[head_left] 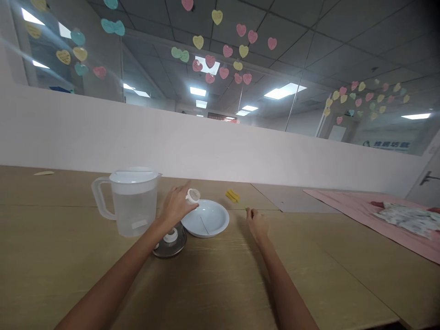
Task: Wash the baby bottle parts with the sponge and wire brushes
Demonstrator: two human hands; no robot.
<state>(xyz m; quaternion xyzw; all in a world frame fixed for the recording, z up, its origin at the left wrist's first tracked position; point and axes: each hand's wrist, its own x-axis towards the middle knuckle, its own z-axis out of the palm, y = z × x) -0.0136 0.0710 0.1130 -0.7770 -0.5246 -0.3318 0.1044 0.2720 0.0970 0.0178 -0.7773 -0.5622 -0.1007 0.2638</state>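
My left hand [177, 203] is closed around a small white jar [193, 196], tilted with its round end facing me, above the left rim of a white bowl [220, 220]. A thin dark line, perhaps a stick, lies in the bowl. My right hand [257, 223] is to the right of the bowl, fingers pinched together; a tiny yellowish bit shows at the fingertips, too small to name. Beneath my left wrist, a round metal tray [172, 251] carries another small white piece [171, 235], and my forearm partly covers it.
Left of my hand stands a lidded clear pitcher [134, 206] with a handle. Behind the bowl lies a yellow object [233, 196]. A pink cloth [347, 215] with patterned fabric [409, 217] on it covers the table's right side. A white wall [220, 153] runs along the back.
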